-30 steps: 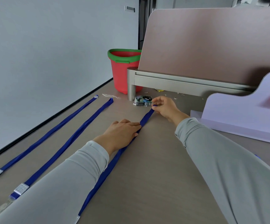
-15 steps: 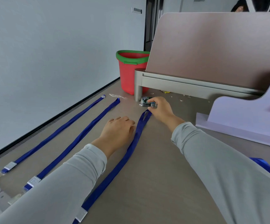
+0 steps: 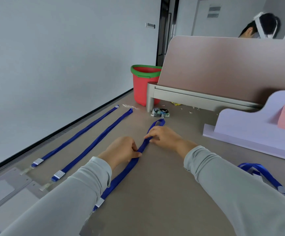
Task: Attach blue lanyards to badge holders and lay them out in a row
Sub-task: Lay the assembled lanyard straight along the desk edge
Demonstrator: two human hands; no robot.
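Obs.: left hand (image 3: 123,150) pinches the third lanyard (image 3: 121,178) between thumb and curled fingers, a narrow closed grip on the strap about midway along it. Right hand (image 3: 165,137) holds the same strap just beyond that grip; index tip and thumb seem to nip it, though the thumb is partly hidden. The strap lies flat on the surface (image 3: 155,193). Its loop end reaches just past the right hand's pinch, and its metal crimp (image 3: 100,201) lies nearer the body than the left hand's grip, beside the left sleeve. Handling, judged: flat woven ribbon, very light, limp, no stiffness, so it will kink or twist wherever it is let go. It is best held by two spaced pinches, as here, and drawn taut. The crimp is the only rigid part. Count: four blue lanyards. The first lanyard (image 3: 77,135) and second lanyard (image 3: 94,142) lie straight and roughly parallel, outboard of the left grip; the third is in hand. The fourth lanyard (image 3: 264,172) lies loose, well apart, outboard of the right forearm. Two clear badge holders (image 3: 7,191) can be made out below the first two crimps. Something clear lies below the third crimp, but it is too faint to count. Also present: red bucket (image 3: 142,86), small packet (image 3: 160,113).
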